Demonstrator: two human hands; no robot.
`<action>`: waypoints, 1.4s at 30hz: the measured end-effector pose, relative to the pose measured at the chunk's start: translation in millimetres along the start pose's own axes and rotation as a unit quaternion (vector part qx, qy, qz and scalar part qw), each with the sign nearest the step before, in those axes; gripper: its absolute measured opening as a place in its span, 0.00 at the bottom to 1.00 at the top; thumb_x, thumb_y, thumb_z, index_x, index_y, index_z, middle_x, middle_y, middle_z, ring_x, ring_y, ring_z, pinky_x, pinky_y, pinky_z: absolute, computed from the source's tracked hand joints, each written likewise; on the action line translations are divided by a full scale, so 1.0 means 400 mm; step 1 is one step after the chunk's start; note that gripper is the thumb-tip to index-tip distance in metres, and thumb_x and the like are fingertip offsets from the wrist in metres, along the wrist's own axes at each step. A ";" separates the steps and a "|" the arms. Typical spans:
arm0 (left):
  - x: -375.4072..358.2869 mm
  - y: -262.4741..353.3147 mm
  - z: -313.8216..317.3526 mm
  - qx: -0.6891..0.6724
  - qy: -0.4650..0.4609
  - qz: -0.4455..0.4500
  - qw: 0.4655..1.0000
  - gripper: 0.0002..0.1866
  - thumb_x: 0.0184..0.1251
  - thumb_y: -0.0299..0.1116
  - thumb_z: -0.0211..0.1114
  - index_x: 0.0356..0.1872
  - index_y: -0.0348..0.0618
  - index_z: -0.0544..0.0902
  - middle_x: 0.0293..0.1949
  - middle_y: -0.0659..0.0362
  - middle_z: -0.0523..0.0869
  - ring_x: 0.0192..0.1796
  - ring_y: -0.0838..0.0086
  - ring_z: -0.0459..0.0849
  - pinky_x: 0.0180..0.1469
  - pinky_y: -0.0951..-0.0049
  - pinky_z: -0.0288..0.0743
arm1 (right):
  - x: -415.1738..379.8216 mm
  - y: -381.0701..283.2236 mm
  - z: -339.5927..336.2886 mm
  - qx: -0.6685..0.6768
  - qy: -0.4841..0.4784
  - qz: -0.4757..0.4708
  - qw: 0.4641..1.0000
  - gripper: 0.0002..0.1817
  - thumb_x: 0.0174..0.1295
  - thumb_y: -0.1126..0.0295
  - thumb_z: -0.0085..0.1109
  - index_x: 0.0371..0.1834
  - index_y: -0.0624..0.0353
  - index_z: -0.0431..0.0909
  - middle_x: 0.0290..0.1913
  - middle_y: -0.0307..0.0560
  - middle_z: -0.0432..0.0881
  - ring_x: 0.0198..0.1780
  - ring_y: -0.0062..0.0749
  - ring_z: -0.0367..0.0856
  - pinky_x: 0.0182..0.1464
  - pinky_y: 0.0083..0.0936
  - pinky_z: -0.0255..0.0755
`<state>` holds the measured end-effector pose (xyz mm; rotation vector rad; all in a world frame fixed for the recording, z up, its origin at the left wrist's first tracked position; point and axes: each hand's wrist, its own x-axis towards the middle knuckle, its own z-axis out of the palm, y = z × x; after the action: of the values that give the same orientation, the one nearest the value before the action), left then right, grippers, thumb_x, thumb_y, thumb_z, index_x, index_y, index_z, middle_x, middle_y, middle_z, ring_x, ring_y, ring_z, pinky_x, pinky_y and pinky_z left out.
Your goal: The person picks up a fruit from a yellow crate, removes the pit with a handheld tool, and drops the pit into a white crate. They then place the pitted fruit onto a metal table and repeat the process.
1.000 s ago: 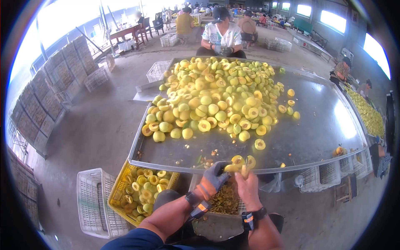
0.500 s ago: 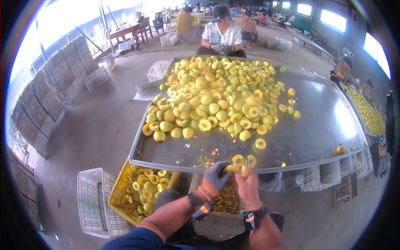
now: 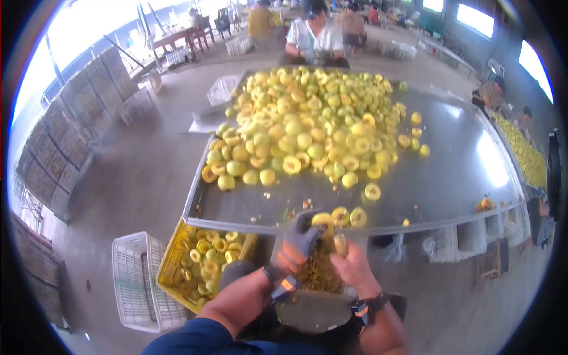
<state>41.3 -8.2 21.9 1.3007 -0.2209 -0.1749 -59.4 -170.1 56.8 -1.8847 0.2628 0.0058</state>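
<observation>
My left hand (image 3: 296, 241), in a grey and orange glove, is closed around a yellow peach half (image 3: 323, 221) at the near edge of the metal table (image 3: 438, 183). In my bare right hand (image 3: 357, 269) is a wooden-handled tool (image 3: 340, 244), held upright just right of that fruit; its working end is hard to make out. Two more peach halves (image 3: 358, 217) lie cut side up on the table edge beyond my hands. Below them, a crate of brownish scraps (image 3: 319, 277) stands between my knees.
A large peach pile (image 3: 296, 133) covers the table's far left part. To my left are a yellow crate (image 3: 166, 283) with peach halves and a white crate (image 3: 127, 290). A co-worker (image 3: 316, 38) sits across the table. Stacked crates (image 3: 77, 124) line the left side.
The peach half in my left hand has moved slightly left and away from me, and the tool now stands apart from it. The camera view has shifted a little.
</observation>
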 end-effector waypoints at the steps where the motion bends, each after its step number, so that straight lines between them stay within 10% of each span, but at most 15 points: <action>1: -0.005 0.027 -0.001 0.023 -0.010 0.010 1.000 0.23 0.72 0.24 0.74 0.67 0.34 0.81 0.58 0.55 0.90 0.59 0.74 0.87 0.64 0.70 0.84 | -0.018 -0.003 0.003 -0.022 0.015 -0.018 0.999 0.10 0.68 0.70 0.63 0.47 0.66 0.79 0.35 0.58 0.86 0.38 0.56 0.87 0.43 0.46 0.78; 6: -0.016 0.060 0.022 -0.016 -0.013 -0.037 0.999 0.23 0.73 0.24 0.73 0.67 0.35 0.81 0.57 0.55 0.90 0.58 0.74 0.87 0.61 0.71 0.83 | -0.037 -0.059 0.009 -0.058 0.041 0.000 0.997 0.13 0.69 0.69 0.64 0.49 0.67 0.78 0.39 0.71 0.86 0.45 0.73 0.84 0.48 0.52 0.78; 20: -0.055 0.065 0.070 0.169 0.029 0.093 0.981 0.20 0.69 0.22 0.74 0.61 0.32 0.83 0.50 0.49 0.92 0.51 0.71 0.90 0.57 0.69 0.84 | -0.026 -0.007 0.062 -0.079 0.073 -0.114 0.988 0.14 0.70 0.74 0.59 0.53 0.70 0.71 0.36 0.75 0.85 0.43 0.80 0.83 0.44 0.61 0.77; 38: -0.077 0.077 0.036 0.298 0.046 0.126 0.945 0.21 0.70 0.25 0.74 0.62 0.35 0.83 0.53 0.46 0.91 0.55 0.57 0.92 0.58 0.66 0.84 | 0.021 0.011 0.108 -0.155 0.042 0.022 0.987 0.16 0.70 0.72 0.59 0.58 0.67 0.74 0.48 0.74 0.84 0.55 0.74 0.82 0.55 0.57 0.79; 42: -0.087 0.082 0.029 0.298 0.022 0.110 0.948 0.21 0.69 0.24 0.73 0.62 0.34 0.82 0.54 0.46 0.91 0.58 0.59 0.92 0.61 0.67 0.83 | 0.057 0.159 0.129 -0.155 -0.027 -0.156 0.975 0.19 0.69 0.73 0.60 0.62 0.64 0.75 0.51 0.71 0.84 0.57 0.72 0.82 0.57 0.55 0.79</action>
<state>4.9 -1.7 54.4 1.8658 -0.3988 0.1262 -42.4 -145.0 -22.6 -2.2162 -0.0786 -0.1216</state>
